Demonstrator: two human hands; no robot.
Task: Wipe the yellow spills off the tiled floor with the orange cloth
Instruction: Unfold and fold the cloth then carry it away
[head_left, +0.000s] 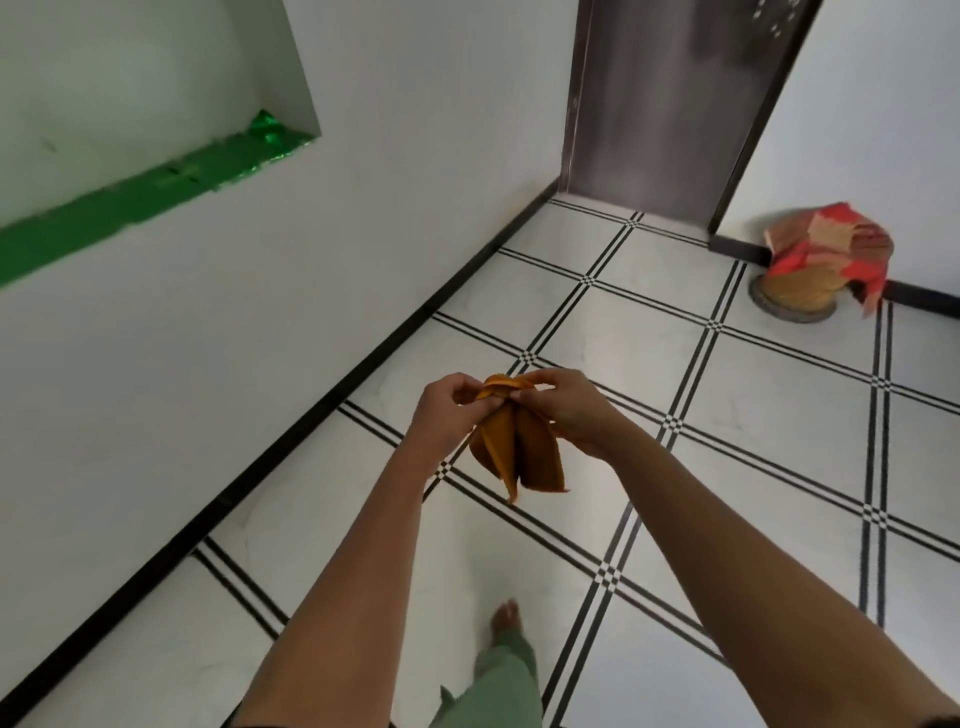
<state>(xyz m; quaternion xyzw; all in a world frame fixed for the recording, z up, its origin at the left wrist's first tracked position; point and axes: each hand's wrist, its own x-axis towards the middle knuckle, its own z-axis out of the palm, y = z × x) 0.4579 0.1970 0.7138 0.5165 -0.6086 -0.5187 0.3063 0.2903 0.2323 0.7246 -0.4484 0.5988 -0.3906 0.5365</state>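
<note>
From the head view, I stand over the tiled floor (779, 395) with both arms out in front of me. My left hand (441, 410) and my right hand (563, 402) are both closed on the top edge of the orange cloth (519, 447), fingers pinching it close together, so that it hangs in loose folds between my hands, well above the tiles. It touches nothing but my fingers.

I see no yellow spill on any tile in view, so I judge the wiping has not begun and I am readying the cloth. To do this well, I should fold it into a flat pad with a clean face outward, firm enough to press, then look for the spill before crouching.

My bare foot (506, 618) points ahead along the floor. A basket (795, 296) under a red patterned fabric (826, 239) sits by the far wall beside the dark door (670, 104), well apart from me.
</note>
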